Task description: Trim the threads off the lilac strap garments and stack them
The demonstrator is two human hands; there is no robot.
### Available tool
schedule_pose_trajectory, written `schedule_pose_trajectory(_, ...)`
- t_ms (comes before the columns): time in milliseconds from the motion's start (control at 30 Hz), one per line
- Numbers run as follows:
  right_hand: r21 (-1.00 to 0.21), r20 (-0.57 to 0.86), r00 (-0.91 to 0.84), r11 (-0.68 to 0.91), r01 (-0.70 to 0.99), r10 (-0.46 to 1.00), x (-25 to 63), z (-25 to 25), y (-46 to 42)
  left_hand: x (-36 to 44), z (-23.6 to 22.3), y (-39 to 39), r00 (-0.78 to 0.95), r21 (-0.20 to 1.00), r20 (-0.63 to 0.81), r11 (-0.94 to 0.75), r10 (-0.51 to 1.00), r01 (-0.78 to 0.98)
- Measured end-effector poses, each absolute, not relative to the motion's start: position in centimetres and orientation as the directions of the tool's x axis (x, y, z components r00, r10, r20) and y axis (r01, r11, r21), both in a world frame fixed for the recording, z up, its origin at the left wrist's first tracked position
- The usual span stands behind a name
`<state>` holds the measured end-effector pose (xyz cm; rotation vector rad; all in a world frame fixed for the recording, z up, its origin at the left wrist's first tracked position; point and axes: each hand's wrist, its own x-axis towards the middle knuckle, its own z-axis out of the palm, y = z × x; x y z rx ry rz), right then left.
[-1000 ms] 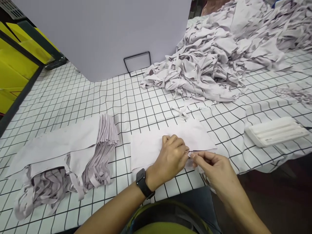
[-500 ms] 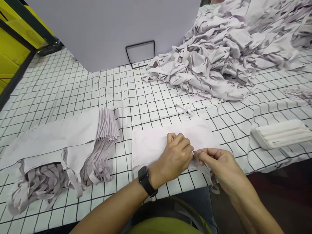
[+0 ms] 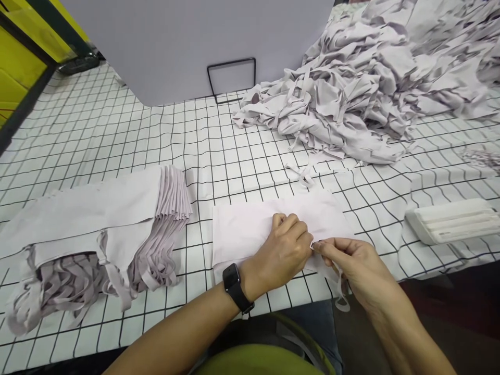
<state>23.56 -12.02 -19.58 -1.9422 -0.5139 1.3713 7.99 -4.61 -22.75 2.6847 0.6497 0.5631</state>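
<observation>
A pale lilac, strappy garment (image 3: 242, 229) lies folded flat at the table's front edge. My left hand (image 3: 287, 250), with a black watch on the wrist, rests on it with fingers curled in; the bit of cloth inside the fist is mostly hidden. My right hand (image 3: 351, 260) pinches a thin strap (image 3: 342, 302) of the garment, whose loose loop hangs below the fingers. A tiny white ring-like piece (image 3: 312, 245) shows at the right fingertips, touching the left hand. To the left lies a neat stack of matching garments (image 3: 97, 208), straps dangling toward me.
A large heap of lilac garments (image 3: 351, 99) covers the back right. A grey panel (image 3: 195, 47) with a black wire frame (image 3: 231, 61) stands behind. At right sits a white slotted box (image 3: 453, 221). Grid-patterned cloth (image 3: 175, 135) covers the table. A loose strap scrap (image 3: 304, 177) lies beyond the garment.
The view has shifted slightly. Both hands stay together at the same spot on the garment; the tiny ring-like piece is turned a little differently between them.
</observation>
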Motion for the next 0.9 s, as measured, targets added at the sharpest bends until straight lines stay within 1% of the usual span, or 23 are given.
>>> schedule_pose_trajectory(133,-0.765,-0.61,0.391,-0.641,-0.062,0.689,23.3,-19.6,-12.0,8.0,-22.5,-4.6,0.828,0.355,0.311,-0.865,0.467,0.354)
schedule_pose_trajectory(233,-0.784,-0.589,0.423,-0.614,-0.093,0.689,23.0,-19.6,-12.1,8.0,-22.4,-4.7,0.819,0.34,0.341,-0.873,0.461,0.35)
schedule_pose_trajectory(333,-0.769,-0.607,0.47,-0.624,-0.141,0.641,22.6,-19.5,-12.3,7.8,-22.4,-4.8,0.804,0.344,0.377,-0.876,0.459,0.338)
schedule_pose_trajectory(400,-0.753,-0.616,0.519,-0.637,-0.166,0.592,22.2,-19.4,-12.4,7.8,-22.4,-4.8,0.8,0.352,0.378,-0.871,0.466,0.342)
schedule_pose_trajectory(467,-0.755,-0.597,0.574,-0.635,-0.164,0.561,21.8,-19.2,-12.4,7.8,-22.4,-4.8,0.806,0.351,0.358,-0.868,0.472,0.352)
schedule_pose_trajectory(533,-0.767,-0.564,0.601,-0.63,-0.126,0.566,21.6,-19.0,-12.6,7.8,-22.3,-4.9,0.817,0.341,0.333,-0.868,0.472,0.362)
schedule_pose_trajectory(633,-0.776,-0.511,0.577,-0.631,0.009,0.637,22.0,-18.3,-13.4,7.8,-21.8,-4.9,0.831,0.345,0.289,-0.861,0.476,0.373)
schedule_pose_trajectory(700,-0.759,-0.435,0.554,-0.62,0.198,0.71,22.4,-17.6,-14.9,7.5,-21.2,-4.7,0.84,0.399,0.236,-0.837,0.489,0.375)
schedule_pose_trajectory(767,-0.693,-0.289,0.528,-0.555,0.459,0.798,22.9,-17.0,-17.1,6.7,-20.3,-4.4,0.843,0.496,0.18,-0.786,0.507,0.368)
schedule_pose_trajectory(833,-0.575,-0.087,0.511,-0.462,0.675,0.855,23.0,-16.7,-19.6,5.4,-19.5,-3.9,0.823,0.604,0.158,-0.713,0.545,0.356)
schedule_pose_trajectory(867,-0.534,-0.009,0.49,-0.419,0.735,0.872,22.9,-16.9,-20.7,4.5,-19.1,-3.6,0.798,0.651,0.167,-0.673,0.58,0.352)
schedule_pose_trajectory(900,-0.532,0.019,0.453,-0.374,0.759,0.891,22.6,-17.3,-21.6,3.5,-18.9,-3.3,0.758,0.692,0.184,-0.631,0.625,0.352)
